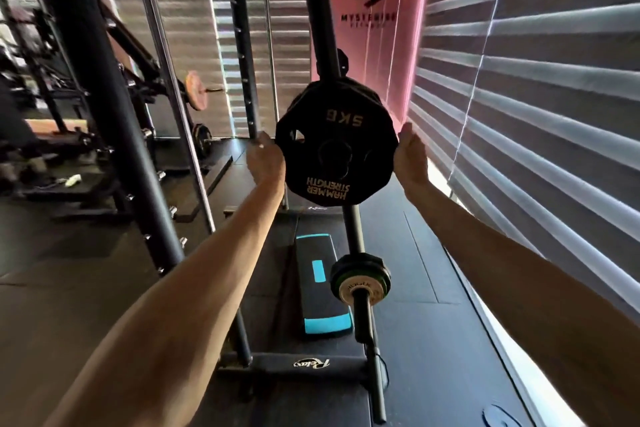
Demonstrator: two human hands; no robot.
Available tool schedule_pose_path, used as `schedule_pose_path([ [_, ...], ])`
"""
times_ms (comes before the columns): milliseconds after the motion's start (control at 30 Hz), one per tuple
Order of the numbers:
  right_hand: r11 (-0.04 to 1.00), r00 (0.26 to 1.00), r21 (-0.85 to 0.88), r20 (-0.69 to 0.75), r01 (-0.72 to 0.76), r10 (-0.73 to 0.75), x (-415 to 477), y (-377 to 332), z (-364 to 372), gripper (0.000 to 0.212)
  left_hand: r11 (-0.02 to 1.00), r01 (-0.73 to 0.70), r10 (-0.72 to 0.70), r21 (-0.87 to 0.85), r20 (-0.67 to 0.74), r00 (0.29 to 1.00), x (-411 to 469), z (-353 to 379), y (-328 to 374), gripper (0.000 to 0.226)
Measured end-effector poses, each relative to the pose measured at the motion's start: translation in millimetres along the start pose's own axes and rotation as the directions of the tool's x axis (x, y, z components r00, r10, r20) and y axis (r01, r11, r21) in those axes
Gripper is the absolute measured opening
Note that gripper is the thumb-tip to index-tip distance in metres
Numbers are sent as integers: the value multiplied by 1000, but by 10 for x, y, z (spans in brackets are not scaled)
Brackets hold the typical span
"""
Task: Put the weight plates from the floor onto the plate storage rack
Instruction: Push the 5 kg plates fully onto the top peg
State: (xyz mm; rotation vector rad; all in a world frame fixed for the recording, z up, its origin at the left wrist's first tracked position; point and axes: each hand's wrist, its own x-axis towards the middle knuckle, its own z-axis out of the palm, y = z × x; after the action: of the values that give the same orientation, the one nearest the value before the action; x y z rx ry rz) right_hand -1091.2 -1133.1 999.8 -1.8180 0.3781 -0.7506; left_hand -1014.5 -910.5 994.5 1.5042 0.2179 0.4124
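Observation:
A black 5 kg weight plate [337,152] with gold "Hammer Strength" lettering, upside down, is held up at chest height against the black upright post of the plate storage rack [320,28]. More black plates sit right behind it on the rack. My left hand [264,160] presses its left rim and my right hand [412,158] presses its right rim, fingers fairly straight. Lower on the same post, a peg carries smaller plates [361,282], the front one pale with a green edge behind it.
A black and teal step platform [317,282] lies on the dark rubber floor below. A thick black rack column [100,107] and a chrome bar [173,90] stand at the left. Striped blinds [526,80] close in on the right. Gym machines fill the far left.

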Motion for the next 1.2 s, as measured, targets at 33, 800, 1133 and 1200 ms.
schedule_pose_path([
  [33,999,999,21,-12,40,-40,17,-124,-21,56,990,-119,120,71,-15,993,-42,22,142,47],
  [800,934,940,122,-91,337,-328,131,-62,272,51,346,-870,833,350,312,457,-170,404,615,47],
  [1133,918,939,207,-134,338,-316,32,86,297,46,499,-838,807,221,236,542,-44,291,393,46],
  [1200,919,932,175,-157,353,-328,66,65,289,46,500,-837,811,223,217,543,-23,307,370,44],
])
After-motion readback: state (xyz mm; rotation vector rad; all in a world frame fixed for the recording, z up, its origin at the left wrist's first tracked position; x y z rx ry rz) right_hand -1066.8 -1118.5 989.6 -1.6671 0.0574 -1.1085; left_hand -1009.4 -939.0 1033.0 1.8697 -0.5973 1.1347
